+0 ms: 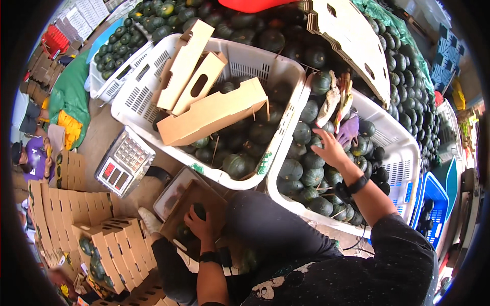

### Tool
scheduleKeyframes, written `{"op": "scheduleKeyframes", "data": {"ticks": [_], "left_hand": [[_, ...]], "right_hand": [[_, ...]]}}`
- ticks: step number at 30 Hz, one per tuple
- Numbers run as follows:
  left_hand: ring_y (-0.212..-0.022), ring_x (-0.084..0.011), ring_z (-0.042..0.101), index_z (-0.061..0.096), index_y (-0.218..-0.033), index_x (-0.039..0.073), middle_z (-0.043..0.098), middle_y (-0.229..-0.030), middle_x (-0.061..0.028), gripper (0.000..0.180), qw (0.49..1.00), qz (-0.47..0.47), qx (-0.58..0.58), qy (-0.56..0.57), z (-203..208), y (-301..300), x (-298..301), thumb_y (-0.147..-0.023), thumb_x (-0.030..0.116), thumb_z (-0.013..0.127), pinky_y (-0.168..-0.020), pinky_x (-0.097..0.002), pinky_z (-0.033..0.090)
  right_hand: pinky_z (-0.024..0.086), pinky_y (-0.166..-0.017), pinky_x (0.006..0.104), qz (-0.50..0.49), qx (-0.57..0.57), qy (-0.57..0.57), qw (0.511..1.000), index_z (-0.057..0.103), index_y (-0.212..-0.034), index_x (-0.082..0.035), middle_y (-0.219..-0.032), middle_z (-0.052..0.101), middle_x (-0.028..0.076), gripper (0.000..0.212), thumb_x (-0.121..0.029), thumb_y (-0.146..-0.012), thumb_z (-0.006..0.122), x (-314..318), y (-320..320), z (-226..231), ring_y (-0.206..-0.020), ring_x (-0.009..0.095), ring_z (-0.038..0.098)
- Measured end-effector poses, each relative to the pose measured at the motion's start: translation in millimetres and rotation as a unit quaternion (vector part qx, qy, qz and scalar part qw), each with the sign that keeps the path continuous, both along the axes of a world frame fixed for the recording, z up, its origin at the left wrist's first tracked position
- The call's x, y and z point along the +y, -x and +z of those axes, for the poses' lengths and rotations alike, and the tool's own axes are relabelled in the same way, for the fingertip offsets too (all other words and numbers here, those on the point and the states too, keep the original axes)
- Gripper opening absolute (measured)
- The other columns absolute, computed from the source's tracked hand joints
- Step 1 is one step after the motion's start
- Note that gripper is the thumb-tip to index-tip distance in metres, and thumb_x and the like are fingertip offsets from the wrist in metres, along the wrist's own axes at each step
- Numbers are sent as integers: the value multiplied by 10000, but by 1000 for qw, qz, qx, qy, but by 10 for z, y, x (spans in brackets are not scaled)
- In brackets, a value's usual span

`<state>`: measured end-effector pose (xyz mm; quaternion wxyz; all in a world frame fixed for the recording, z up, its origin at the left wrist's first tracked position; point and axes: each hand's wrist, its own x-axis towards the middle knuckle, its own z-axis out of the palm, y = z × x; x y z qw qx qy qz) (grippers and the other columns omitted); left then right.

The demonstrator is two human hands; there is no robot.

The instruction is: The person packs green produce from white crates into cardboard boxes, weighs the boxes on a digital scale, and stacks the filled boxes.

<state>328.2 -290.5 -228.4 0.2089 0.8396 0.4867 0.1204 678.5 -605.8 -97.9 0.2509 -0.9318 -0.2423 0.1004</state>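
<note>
My left hand point(198, 224) is closed around a small dark green squash point(199, 210). It is inside an open cardboard box point(217, 199) between my legs, where another squash point(184, 233) lies beside the hand. To the right, my right hand point(329, 149) hovers with its fingers apart over a white plastic crate point(274, 187) heaped with dark green squashes point(312, 177). I cannot tell if its fingertips touch one. Just beyond that hand, a purple glove point(348, 130) and pale, stained gloves point(332, 100) lie on the squashes.
Folded cardboard boxes point(214, 115) rest across a second white crate point(122, 109) of squashes. A digital scale point(125, 160) stands left of it. Packed cartons point(109, 250) are stacked at the lower left. Flat cardboard point(352, 43) leans at the back, and a person in purple point(37, 158) is at far left.
</note>
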Motion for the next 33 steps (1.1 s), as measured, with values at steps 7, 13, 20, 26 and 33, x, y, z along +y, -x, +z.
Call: {"op": "scheduleKeyframes", "data": {"ticks": [7, 13, 20, 26, 33], "left_hand": [[-1277, -453, 218, 356, -1359, 163, 168, -1420, -240, 737, 979, -167, 106, -48, -424, 225, -106, -715, 239, 706, -1037, -491, 271], [-1289, -351, 283, 367, -1353, 113, 266, -1411, -195, 619, 988, -79, -90, 99, 605, -190, -113, -799, 190, 631, -1015, -452, 306], [-1168, -209, 444, 481, -1244, 58, 466, -1283, -96, 374, 901, -101, -319, 276, 1580, -332, -490, -872, 76, 516, -942, -340, 371], [-1081, -212, 525, 519, -1201, 60, 557, -1176, -103, 317, 879, 57, -318, 351, 1436, 93, -448, -903, 168, 508, -913, -345, 388], [-1029, -193, 551, 517, -1202, 65, 568, -1160, -105, 331, 849, 40, -302, 432, 1530, 39, -581, -914, 227, 504, -854, -320, 417]], "right_hand": [[493, -803, 400, -137, -32, 141, 980, 337, -1270, -97, -1181, 488, 230, 728, -420, -720, 688, 695, -109, -204, -963, 360, 585], [552, -737, 348, -78, 572, -439, 689, 428, -1242, -90, -1143, 566, 71, 436, -334, -893, 523, 73, 36, -79, -981, 209, 604], [474, -850, 361, 98, 501, -348, 786, 379, -1271, -78, -1152, 500, 85, 470, -238, -853, 522, -153, 556, 327, -1048, 214, 533], [429, -915, 369, 48, 275, -40, 959, 351, -1344, -73, -1209, 521, 174, 707, -354, -777, 666, -339, 176, 270, -1082, 248, 539], [471, -864, 412, -186, 30, 46, 981, 298, -1311, -140, -1225, 392, 293, 744, -364, -723, 695, 721, -189, -167, -1001, 405, 550]]}}
